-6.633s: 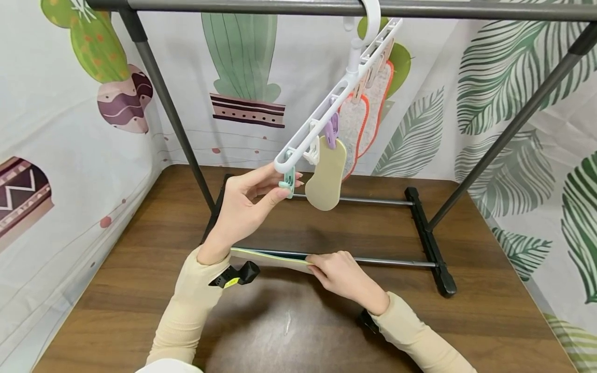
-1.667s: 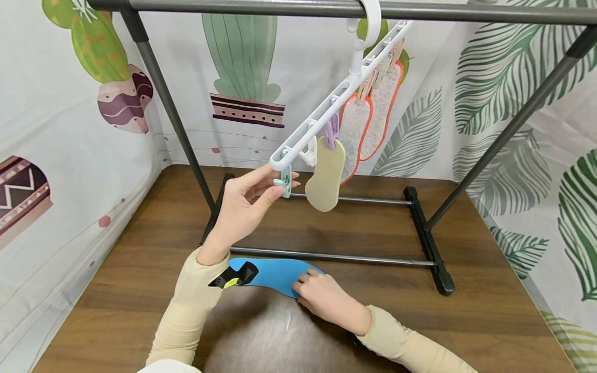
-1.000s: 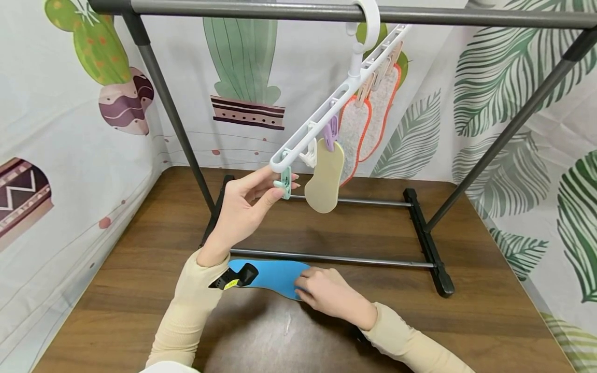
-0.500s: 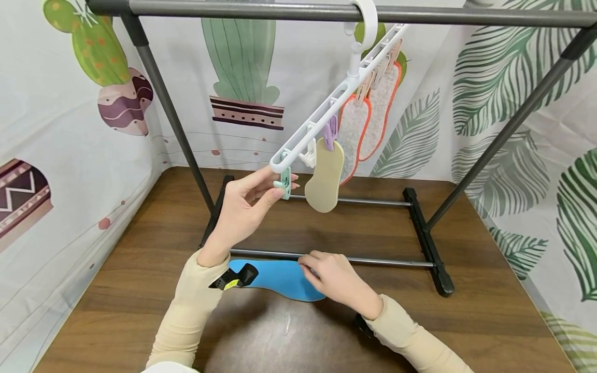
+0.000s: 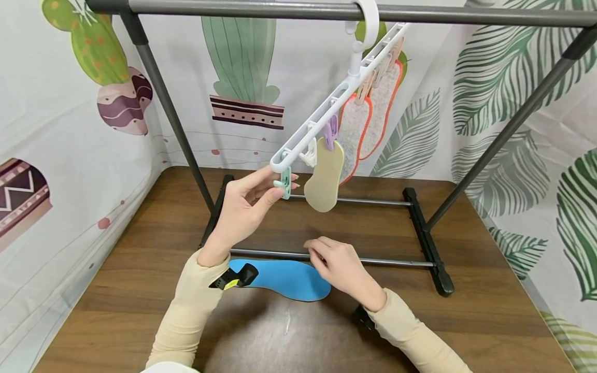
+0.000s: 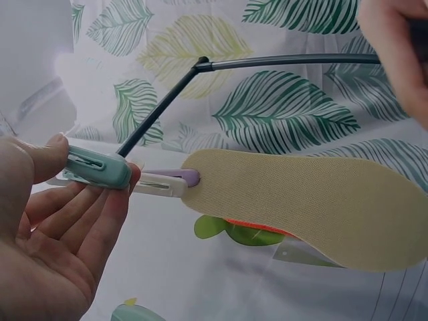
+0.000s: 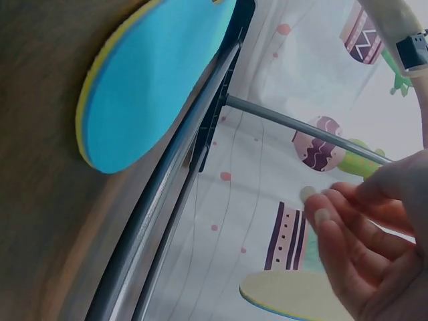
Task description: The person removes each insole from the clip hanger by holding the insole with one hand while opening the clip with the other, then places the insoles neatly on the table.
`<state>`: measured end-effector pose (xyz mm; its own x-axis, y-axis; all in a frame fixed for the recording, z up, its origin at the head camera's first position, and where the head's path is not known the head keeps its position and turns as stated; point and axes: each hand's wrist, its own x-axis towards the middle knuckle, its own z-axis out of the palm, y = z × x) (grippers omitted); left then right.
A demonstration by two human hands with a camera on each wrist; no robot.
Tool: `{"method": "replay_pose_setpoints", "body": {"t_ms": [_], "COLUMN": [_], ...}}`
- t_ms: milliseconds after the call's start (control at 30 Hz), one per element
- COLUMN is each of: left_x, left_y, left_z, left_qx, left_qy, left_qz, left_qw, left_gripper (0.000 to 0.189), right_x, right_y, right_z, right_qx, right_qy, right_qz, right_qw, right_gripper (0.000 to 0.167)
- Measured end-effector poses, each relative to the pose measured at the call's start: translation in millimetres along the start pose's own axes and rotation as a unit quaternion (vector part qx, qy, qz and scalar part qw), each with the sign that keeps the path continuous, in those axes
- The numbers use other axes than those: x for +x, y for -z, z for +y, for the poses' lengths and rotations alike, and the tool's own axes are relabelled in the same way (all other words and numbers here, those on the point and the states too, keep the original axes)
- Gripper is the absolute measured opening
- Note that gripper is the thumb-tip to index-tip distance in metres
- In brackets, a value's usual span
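Note:
My left hand [image 5: 244, 204] pinches a mint-green clothespin [image 5: 286, 182] at the near end of a white clip hanger [image 5: 322, 116]. In the left wrist view the thumb lies on one side of that clothespin [image 6: 99, 167] and the fingertips on the other. A blue insole [image 5: 284, 280] lies flat on the table, its left end hidden behind my left wrist. My right hand [image 5: 338, 264] is raised just above the insole's right end, holding nothing, its fingers loosely curled; the right wrist view shows the insole [image 7: 147, 87] apart from the hand [image 7: 364, 247].
A beige insole [image 5: 325, 178] hangs from a purple clothespin [image 5: 330, 132], beside a white one [image 5: 310, 153]. Further back hang grey orange-edged insoles [image 5: 355, 132] from pink clothespins. A dark metal rack [image 5: 280, 10] bears the hanger; its lower bar [image 5: 387, 262] runs just behind the blue insole.
The insole, earlier held raised with its pale side showing, now lies blue side up on the table. My right hand has let go and lifted off it. My left hand keeps its pinch on the clothespin.

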<state>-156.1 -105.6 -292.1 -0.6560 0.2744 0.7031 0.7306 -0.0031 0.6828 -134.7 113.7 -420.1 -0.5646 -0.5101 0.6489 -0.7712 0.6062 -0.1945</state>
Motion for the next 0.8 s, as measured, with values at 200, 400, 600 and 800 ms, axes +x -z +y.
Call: {"method": "replay_pose_setpoints", "body": {"t_ms": [200, 400, 600, 800], "left_x": [0.4, 0.0, -0.9, -1.1], "left_y": [-0.1, 0.7, 0.6, 0.2], "left_z": [0.4, 0.0, 0.7, -0.1], "left_qx": [-0.006, -0.007, -0.003, -0.001], "left_qy": [0.002, 0.003, 0.011, 0.012], "left_qz": [0.005, 0.011, 0.01, 0.013], "left_qw": [1.0, 0.9999, 0.9999, 0.9998], "left_gripper": [0.048, 0.05, 0.052, 0.049], "right_x": [3.1, 8.2, 11.5, 16.1], "right_y": [2.7, 7.5, 11.7, 14.4], "right_z": [3.8, 7.8, 11.5, 15.3], "right_qx": [0.018, 0.015, 0.032, 0.045], "right_qy": [-0.007, -0.029, -0.039, -0.05], "right_qz": [0.042, 0.068, 0.1, 0.155], "right_qw": [0.9989, 0.9972, 0.9937, 0.9856], "right_gripper": [0.015, 0.016, 0.018, 0.018]}}
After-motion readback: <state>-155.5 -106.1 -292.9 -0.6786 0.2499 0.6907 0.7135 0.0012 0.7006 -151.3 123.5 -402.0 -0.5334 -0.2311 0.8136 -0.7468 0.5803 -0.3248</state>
